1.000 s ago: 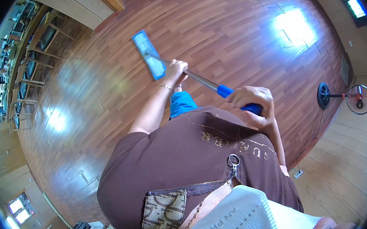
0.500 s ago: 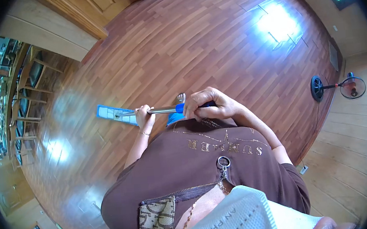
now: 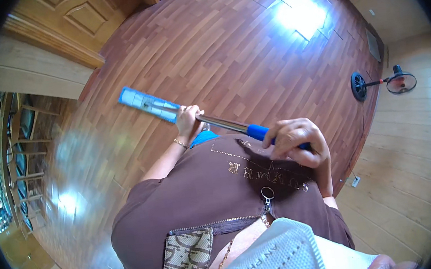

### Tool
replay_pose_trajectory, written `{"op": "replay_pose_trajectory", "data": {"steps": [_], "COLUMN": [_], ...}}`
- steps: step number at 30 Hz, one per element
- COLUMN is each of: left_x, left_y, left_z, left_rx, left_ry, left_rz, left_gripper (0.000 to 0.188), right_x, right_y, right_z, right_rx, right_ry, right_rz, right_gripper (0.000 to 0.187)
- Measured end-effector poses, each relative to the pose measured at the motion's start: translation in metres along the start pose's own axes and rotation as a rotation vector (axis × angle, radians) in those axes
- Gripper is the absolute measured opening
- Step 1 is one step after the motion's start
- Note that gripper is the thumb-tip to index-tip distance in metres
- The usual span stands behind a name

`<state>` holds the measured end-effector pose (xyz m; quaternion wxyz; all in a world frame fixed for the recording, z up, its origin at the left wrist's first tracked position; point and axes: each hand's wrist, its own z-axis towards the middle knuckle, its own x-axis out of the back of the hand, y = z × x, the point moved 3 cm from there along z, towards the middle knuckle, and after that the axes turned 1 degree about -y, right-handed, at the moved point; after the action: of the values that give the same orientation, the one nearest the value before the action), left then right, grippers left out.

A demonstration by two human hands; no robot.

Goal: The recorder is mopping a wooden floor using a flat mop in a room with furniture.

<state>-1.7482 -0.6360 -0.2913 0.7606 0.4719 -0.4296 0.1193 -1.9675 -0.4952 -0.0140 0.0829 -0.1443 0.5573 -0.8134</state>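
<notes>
A flat mop (image 3: 225, 123) runs slantwise across the view in front of the person, held in both hands. The left hand (image 3: 189, 119) is wrapped around the metal pole at its lower part, with a bracelet (image 3: 180, 143) on the wrist. The right hand (image 3: 299, 139) is closed around the blue grip (image 3: 258, 131) at the upper end, in front of the brown shirt (image 3: 205, 192), and a bit of the grip shows past the curled fingers. The blue-edged mop pad (image 3: 145, 104) lies on the wood-plank floor (image 3: 202, 52), ahead and to the left of the left hand; in this view its nearer end appears just beside that hand, while the right hand is well apart from it. Farther off, a panelled door (image 3: 82, 17) is at the upper left, chairs (image 3: 27, 123) line the left side, and a fan (image 3: 359, 87) stands to the right by the wall.
</notes>
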Motion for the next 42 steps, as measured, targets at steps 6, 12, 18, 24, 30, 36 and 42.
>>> {"op": "replay_pose_trajectory", "data": {"steps": [6,12,18,24,30,36,42], "left_x": [-0.044,-0.108,-0.162,-0.205,-0.219,-0.213,-0.188], "left_y": [0.042,0.091,0.15,0.186,0.173,0.101,0.01], "left_z": [0.072,0.126,0.135,0.147,0.191,0.251,0.299], "left_rx": [-0.24,-0.411,-0.493,-0.686,-0.61,-0.415,-0.225], "left_ry": [-0.116,-0.368,-0.559,-0.66,-0.756,-0.624,-0.454], "left_rz": [-0.106,-0.191,-0.413,-0.329,-0.079,-0.035,0.007], "left_gripper": [0.022,0.022,0.015,0.013,0.013,0.02,0.017], "right_x": [0.0,-0.003,-0.015,-0.02,0.001,0.027,0.039], "right_y": [-0.026,-0.045,-0.049,-0.023,0.016,0.073,0.127], "right_z": [-0.029,-0.052,-0.072,-0.081,-0.067,-0.026,0.023], "right_rx": [-0.092,-0.164,-0.11,-0.05,-0.094,-0.09,0.01], "right_ry": [0.307,0.487,0.558,0.885,0.982,0.958,0.893], "right_rz": [-0.195,-0.394,-0.565,-0.702,-0.712,-0.799,-0.714], "right_gripper": [0.031,0.034,0.044,0.043,0.042,0.029,0.019]}}
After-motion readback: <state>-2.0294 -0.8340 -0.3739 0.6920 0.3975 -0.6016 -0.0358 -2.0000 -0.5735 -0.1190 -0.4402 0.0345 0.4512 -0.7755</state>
